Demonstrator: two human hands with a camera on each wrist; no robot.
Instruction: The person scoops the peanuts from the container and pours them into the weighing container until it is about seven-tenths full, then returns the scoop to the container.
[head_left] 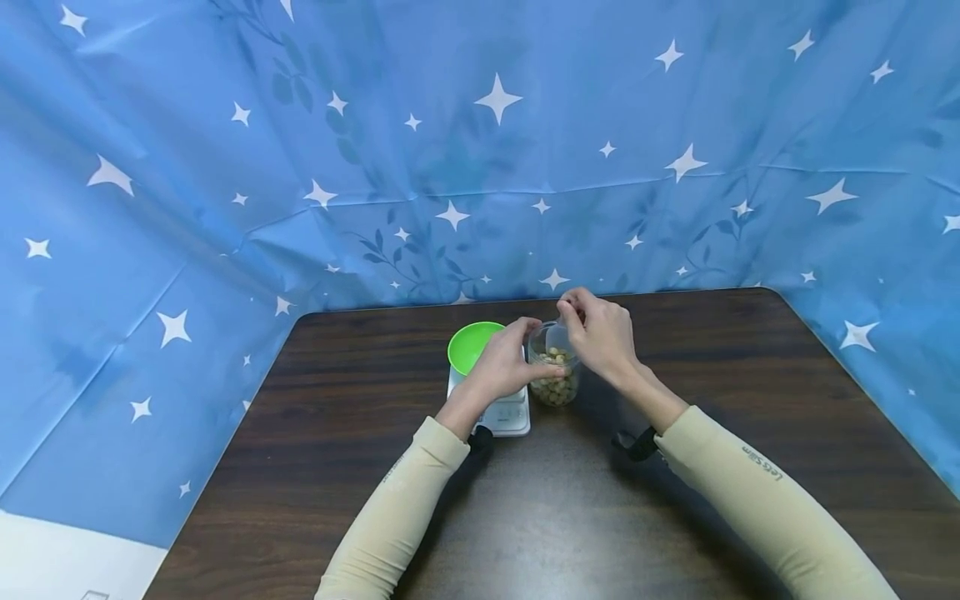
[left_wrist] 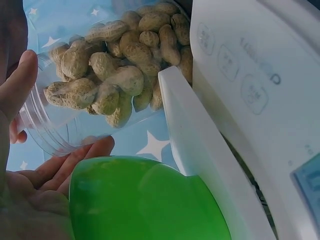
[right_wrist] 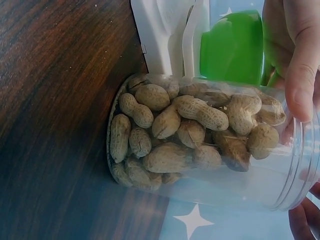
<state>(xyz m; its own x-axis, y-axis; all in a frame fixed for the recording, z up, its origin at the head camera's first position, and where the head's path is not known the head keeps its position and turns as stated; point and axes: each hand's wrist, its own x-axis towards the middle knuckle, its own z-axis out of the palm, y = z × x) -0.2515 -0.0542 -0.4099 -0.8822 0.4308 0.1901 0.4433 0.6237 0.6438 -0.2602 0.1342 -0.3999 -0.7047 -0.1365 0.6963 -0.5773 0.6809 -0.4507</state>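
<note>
Backdrop: blue cloth printed with white four-pointed stars and darker leaf sprigs (head_left: pixel 480 150), hanging behind and to the left of the surface, with visible creases.
Surface: dark brown wood-grain top with rounded far corners (head_left: pixel 315 458), glossy toward the near middle.
Sleeves: two close-fitting cream fabric sleeves (head_left: pixel 765 504) on the person's forearms, small dark lettering on the right one.
Scale: white plastic kitchen scale with printed buttons (head_left: pixel 510 421), on the surface in front of the left hand's wrist; part of its bluish display shows in the left wrist view.
Left hand: bare left hand (head_left: pixel 504 360), grasping the jar near its rim, thumb on the near side and fingers on the far side.
Right hand: bare right hand (head_left: pixel 600 329), over the jar's mouth, thumb and fingers pinching the scoop-like piece.
Jar: clear plastic cylindrical jar with a threaded neck (right_wrist: pixel 227 187), upright on the surface just right of the scale.
Bowl: bright green smooth bowl (head_left: pixel 462 350), on top of the scale, beside the left hand.
Scoop-like piece: pale translucent blade (head_left: pixel 557 337), reaching down into the jar; its full shape is hidden.
Peanuts: tan unshelled peanuts (right_wrist: pixel 167 122), heaped inside the jar.
</note>
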